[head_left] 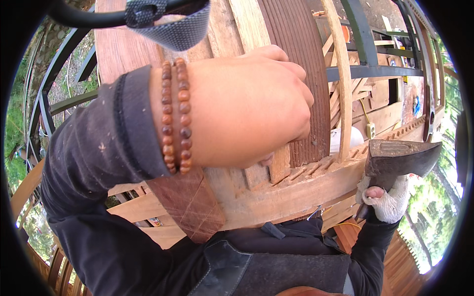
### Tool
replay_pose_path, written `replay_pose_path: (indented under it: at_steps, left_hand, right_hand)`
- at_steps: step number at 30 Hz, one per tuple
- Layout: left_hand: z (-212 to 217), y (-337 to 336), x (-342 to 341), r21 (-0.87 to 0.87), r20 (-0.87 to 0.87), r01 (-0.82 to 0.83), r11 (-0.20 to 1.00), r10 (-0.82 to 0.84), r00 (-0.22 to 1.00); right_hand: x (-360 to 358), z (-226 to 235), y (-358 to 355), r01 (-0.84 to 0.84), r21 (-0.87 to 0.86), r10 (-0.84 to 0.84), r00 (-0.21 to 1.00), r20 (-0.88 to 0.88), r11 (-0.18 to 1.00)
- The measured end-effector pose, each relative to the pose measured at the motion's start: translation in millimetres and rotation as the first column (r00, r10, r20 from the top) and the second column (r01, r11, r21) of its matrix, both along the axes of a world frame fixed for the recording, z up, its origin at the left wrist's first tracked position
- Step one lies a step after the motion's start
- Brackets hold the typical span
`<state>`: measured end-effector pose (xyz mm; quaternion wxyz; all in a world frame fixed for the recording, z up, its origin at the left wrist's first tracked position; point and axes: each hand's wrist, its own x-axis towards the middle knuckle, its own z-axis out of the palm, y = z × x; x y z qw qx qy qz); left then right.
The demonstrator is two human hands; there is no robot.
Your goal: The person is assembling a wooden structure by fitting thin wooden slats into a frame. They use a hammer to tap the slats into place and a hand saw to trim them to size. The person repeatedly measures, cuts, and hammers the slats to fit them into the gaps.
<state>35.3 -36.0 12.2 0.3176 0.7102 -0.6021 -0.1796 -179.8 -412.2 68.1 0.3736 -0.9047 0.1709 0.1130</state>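
My left hand, bare with two strands of brown beads at the wrist, is closed over a row of wooden slats. Its fingertips are hidden under the hand, so what they grip cannot be made out. Beneath and beside it lie a pale slat and a dark brown grooved board. The slat ends rest on a notched wooden rail. At the right, my right hand, in a whitish glove with the thumb tip bare, is wrapped round a hatchet just below its dark metal head.
A reddish board slants over the rail near my lap. A thin pale wooden strip stands right of the slats. Beyond it are a metal frame, loose wood and a yellow power socket. A grey strap crosses the top.
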Motion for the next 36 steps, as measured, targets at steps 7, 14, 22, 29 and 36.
replay_pose_path:
  at_steps: [7,14,22,29,36]
  left_hand:
    - [-4,-5,-3,0.001,0.005,0.017,1.0,-0.017,1.0]
    - [-1,-5,-2,0.064,0.027,0.082,0.995,-0.084,0.996]
    - [8,-2,-1,0.101,0.044,0.115,0.988,-0.12,0.992]
    - [4,-7,-3,0.109,0.078,0.117,0.987,-0.126,0.989]
    - [6,-5,-5,0.093,0.08,0.14,0.986,-0.147,0.986]
  right_hand:
    - [-2,-2,1,-0.088,-0.105,0.086,0.996,-0.017,0.991]
    - [-3,2,8,0.222,0.096,-0.211,0.97,-0.12,0.97]
    - [-4,0,6,0.249,0.19,-0.236,0.968,-0.087,0.95]
    - [-6,-3,8,0.16,0.052,-0.158,0.987,-0.032,0.986]
    - [-8,-5,14,0.142,0.035,-0.142,0.99,0.012,0.989]
